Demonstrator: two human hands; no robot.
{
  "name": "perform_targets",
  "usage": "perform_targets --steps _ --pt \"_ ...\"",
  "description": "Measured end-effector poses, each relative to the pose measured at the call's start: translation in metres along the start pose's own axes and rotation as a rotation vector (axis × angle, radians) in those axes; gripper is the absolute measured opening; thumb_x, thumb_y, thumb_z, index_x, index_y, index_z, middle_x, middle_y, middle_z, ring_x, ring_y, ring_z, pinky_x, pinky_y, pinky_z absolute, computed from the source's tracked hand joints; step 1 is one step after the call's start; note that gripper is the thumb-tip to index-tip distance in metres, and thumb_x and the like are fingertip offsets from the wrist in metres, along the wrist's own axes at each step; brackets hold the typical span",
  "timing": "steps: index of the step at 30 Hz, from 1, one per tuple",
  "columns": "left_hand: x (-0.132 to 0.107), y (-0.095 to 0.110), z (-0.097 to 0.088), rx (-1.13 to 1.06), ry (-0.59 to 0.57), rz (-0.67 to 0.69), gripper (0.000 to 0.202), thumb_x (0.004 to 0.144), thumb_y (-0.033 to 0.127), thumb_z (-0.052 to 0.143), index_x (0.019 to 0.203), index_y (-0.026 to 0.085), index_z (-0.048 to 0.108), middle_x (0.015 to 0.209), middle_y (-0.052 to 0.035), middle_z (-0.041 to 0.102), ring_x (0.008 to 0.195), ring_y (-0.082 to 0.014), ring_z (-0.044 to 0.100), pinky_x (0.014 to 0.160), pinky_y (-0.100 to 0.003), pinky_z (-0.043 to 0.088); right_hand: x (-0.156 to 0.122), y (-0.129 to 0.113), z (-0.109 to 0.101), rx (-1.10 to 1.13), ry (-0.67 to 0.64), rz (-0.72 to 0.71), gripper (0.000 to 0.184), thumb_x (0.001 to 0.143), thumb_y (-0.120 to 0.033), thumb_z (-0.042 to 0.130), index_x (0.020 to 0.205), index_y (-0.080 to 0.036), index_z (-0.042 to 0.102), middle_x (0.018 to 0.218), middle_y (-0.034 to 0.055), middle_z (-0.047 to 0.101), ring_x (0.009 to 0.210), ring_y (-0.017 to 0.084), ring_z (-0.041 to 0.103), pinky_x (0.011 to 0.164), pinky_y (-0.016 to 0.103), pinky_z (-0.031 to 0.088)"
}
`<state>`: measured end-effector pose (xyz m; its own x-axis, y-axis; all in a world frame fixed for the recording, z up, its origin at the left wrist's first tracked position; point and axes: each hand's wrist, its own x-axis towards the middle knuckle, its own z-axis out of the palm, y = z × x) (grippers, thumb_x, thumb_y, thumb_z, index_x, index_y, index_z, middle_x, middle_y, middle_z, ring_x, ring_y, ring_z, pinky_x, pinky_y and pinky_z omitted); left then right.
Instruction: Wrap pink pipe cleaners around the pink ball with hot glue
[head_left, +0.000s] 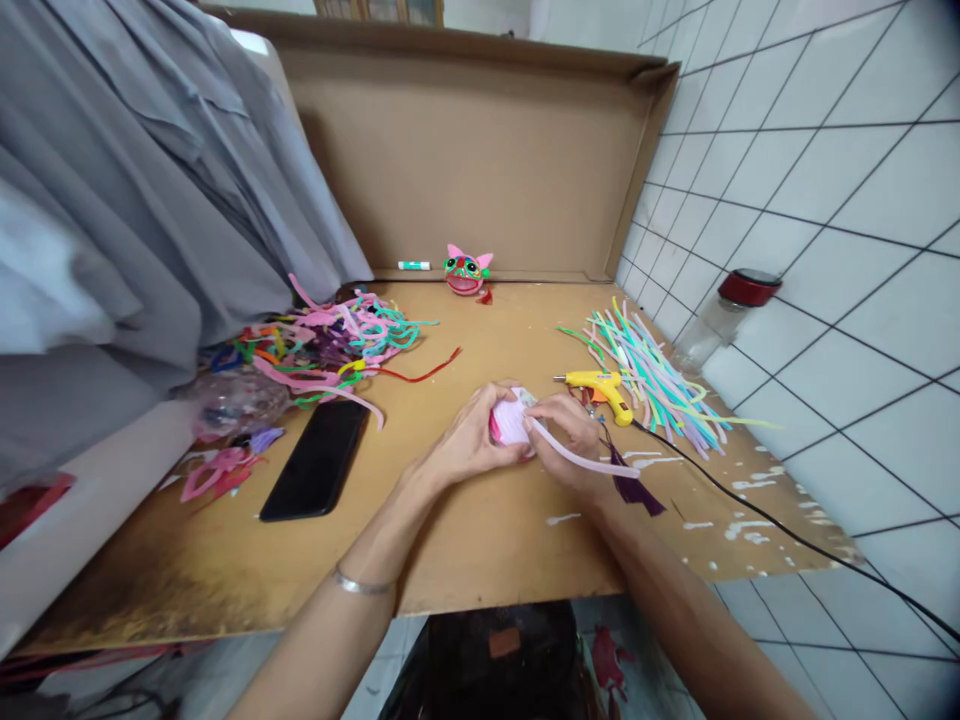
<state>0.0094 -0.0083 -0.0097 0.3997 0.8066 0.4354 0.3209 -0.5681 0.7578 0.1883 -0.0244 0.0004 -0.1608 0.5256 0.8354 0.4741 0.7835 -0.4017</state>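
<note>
My left hand (474, 432) is wrapped round a small rounded craft piece (511, 422), pale lilac with a patch of bright pink at its left side. My right hand (568, 432) is closed at the piece's right edge, its fingers pinching a pale lilac pipe cleaner (589, 463). The pipe cleaner's loose end curves out to the right, above the table. Fingers hide part of the craft piece. Just beyond my right hand lies a yellow hot glue gun (600, 390), its nozzle pointing left. A dark purple tassel (636, 488) rests beside my right wrist.
Loose pipe cleaners (652, 375) lie at right, near a red-lidded glass jar (731, 315). At left are a tangled pipe cleaner heap (337, 335) and a black phone (315, 460). A finished animal-head ornament (465, 272) and a glue stick (414, 266) stand by the cardboard (465, 150). A cord (765, 520) crosses right.
</note>
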Motion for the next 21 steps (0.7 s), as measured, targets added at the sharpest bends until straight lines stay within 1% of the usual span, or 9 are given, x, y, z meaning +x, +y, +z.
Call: perform_targets --steps 6,10,16,21 --pt "0.0 0.0 -0.0008 0.007 -0.006 0.001 0.056 0.068 0.036 0.079 0.111 0.023 0.046 0.138 -0.0147 0.053 0.125 -0.0275 0.056 0.106 -0.048 0.044 -0.0004 -0.0002 -0.0006 0.021 -0.016 0.044 0.009 0.087 -0.02 0.059 0.087 -0.024 0.067 0.08 0.0041 0.067 0.075 0.019 0.064 0.069 0.035 0.053" --pt "0.0 0.0018 -0.0017 0.016 -0.016 -0.002 0.056 0.068 0.037 0.079 0.111 0.024 0.045 0.139 -0.0147 0.053 0.126 -0.0277 0.056 0.106 -0.049 0.044 -0.0007 0.0003 -0.0014 0.03 -0.023 0.035 0.009 0.087 -0.021 0.059 0.088 -0.024 0.068 0.08 0.0049 0.066 0.076 0.02 0.064 0.069 0.036 0.053" --pt "-0.0001 -0.0015 0.0003 0.005 -0.008 0.01 0.058 0.068 0.038 0.079 0.112 0.024 0.044 0.14 -0.0156 0.051 0.128 -0.0278 0.054 0.107 -0.049 0.043 0.0003 -0.0022 -0.0017 0.037 -0.049 0.079 0.01 0.086 -0.02 0.059 0.085 -0.024 0.068 0.08 0.0048 0.067 0.077 0.02 0.064 0.071 0.036 0.053" --pt "0.0002 -0.0001 -0.0006 0.006 -0.007 0.02 0.056 0.069 0.039 0.079 0.111 0.024 0.044 0.14 -0.0168 0.051 0.127 -0.0287 0.054 0.108 -0.051 0.042 0.0009 -0.0029 -0.0012 0.046 -0.015 0.042 0.009 0.086 -0.018 0.059 0.085 -0.023 0.066 0.079 0.004 0.067 0.076 0.018 0.064 0.069 0.034 0.053"
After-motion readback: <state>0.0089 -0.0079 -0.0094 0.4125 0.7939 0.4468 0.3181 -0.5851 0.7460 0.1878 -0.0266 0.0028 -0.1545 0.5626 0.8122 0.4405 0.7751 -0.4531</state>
